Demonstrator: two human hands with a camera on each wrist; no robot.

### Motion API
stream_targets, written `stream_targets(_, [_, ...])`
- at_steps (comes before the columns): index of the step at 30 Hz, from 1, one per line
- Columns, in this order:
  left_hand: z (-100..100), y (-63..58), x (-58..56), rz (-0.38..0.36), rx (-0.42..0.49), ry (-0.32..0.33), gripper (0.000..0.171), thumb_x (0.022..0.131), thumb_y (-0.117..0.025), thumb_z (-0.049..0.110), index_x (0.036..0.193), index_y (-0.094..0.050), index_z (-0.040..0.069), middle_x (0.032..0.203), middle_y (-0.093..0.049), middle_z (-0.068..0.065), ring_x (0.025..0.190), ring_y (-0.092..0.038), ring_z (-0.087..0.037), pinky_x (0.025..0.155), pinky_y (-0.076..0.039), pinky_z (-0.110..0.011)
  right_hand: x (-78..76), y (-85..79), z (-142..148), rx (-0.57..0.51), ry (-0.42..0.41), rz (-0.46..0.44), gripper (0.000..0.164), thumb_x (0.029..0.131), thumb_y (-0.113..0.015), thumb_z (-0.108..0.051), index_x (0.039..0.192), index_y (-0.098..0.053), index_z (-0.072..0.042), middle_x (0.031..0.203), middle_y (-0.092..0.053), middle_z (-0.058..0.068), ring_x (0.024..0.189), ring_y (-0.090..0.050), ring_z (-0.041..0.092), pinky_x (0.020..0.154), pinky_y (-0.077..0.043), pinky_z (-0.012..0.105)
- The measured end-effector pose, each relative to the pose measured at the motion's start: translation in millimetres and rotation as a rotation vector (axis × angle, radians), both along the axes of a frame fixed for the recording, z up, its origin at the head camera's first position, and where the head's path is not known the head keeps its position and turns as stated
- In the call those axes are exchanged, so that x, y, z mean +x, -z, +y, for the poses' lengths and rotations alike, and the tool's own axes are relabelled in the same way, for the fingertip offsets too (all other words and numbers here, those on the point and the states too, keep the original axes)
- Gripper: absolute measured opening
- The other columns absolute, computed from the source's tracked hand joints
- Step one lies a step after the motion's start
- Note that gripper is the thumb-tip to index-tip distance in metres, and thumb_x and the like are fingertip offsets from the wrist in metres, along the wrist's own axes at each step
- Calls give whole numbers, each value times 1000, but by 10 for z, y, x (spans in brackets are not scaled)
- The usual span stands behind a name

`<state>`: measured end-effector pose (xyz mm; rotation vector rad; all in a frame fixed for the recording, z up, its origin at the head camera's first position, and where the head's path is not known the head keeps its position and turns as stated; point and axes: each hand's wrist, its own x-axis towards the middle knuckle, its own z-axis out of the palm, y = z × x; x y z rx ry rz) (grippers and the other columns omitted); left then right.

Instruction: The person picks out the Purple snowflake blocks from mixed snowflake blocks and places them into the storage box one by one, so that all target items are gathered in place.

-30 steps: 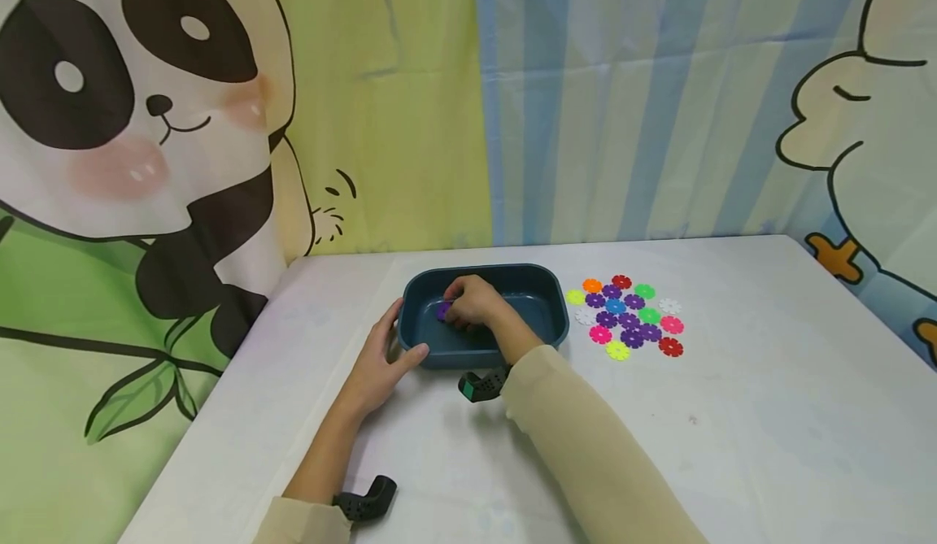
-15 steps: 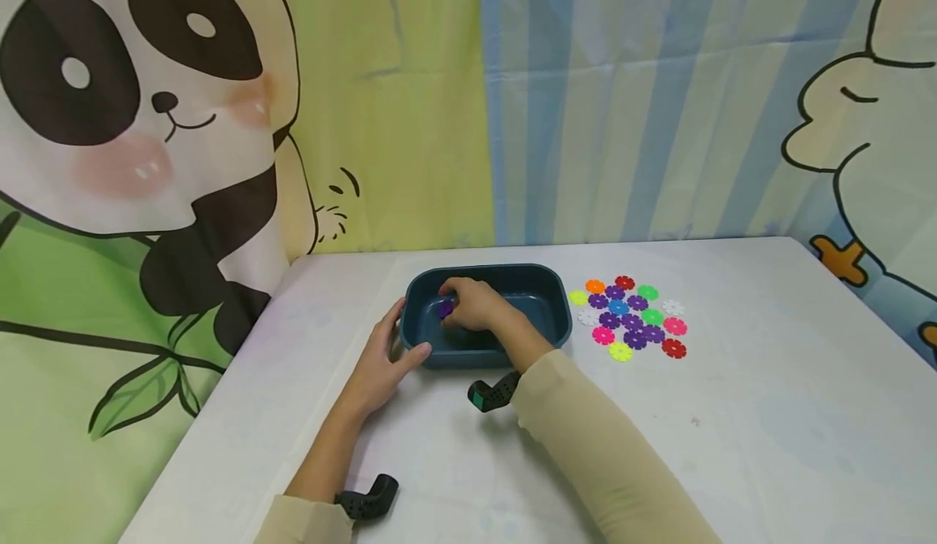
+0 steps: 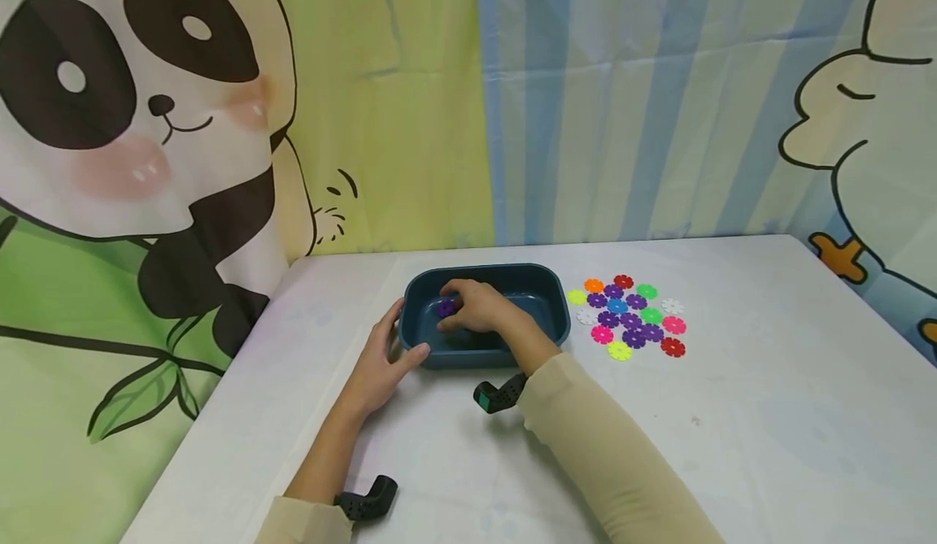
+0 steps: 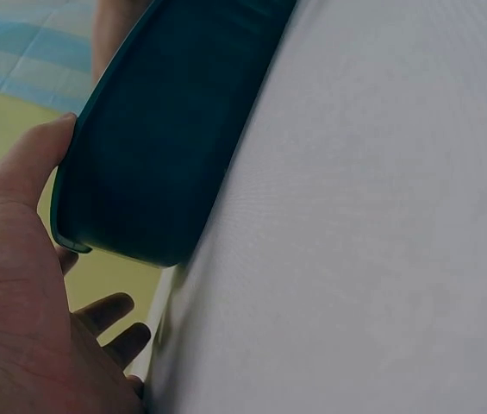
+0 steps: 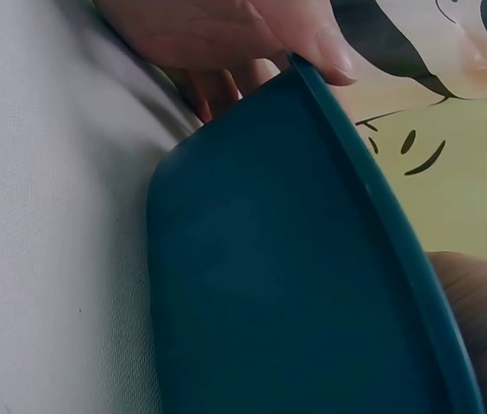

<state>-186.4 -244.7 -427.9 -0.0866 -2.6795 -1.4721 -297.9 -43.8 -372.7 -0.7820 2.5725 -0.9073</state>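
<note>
In the head view a dark teal rectangular box (image 3: 476,360) stands on the table. My left hand (image 3: 378,369) is at its left end, the fingers spread along that side and the thumb on the rim at the near corner. The left wrist view shows that thumb on the rim and some fingers apart from the box. My right hand (image 3: 479,308) reaches inside, thumb and index finger apart. Between their tips shows a purple flower-shaped plastic disc (image 3: 446,307), near the box's left end. The right hand's other fingers are hidden, and the box wall hides the contents from both wrist views.
To the right of the box several flower-shaped discs lie flat in a cluster, including a blue disc (image 3: 617,306), a yellow disc (image 3: 619,351) and a red disc (image 3: 673,347). The white table (image 3: 769,414) ends at a printed curtain (image 3: 600,105) behind.
My right thumb and index finger have spread apart around the purple disc, and the right wrist has shifted slightly right and toward me. The disc and my left hand stay in place.
</note>
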Motion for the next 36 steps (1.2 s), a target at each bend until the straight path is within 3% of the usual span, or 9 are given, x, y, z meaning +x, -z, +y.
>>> stream_targets(21, [-13,20,-4,25,16,10,86,97,-68,44,166,-19,29,172,-19,-12,159,-17,-40,124,-15,-69,95,-35,108,-54,7,-27,65,92,-80,-29,149,-52,-13,140,-64,17,129,-61,33,108,-52,49])
stream_targets(36, [-24,44,-7,10,12,5,88,96,-69,47,166,-18,31,172,-19,-10,159,-19,-39,124,-15,-71,195,-81,263,-106,33,25,68,92,-80,-29,151,-50,-13,144,-61,19,135,-56,37,111,-48,55])
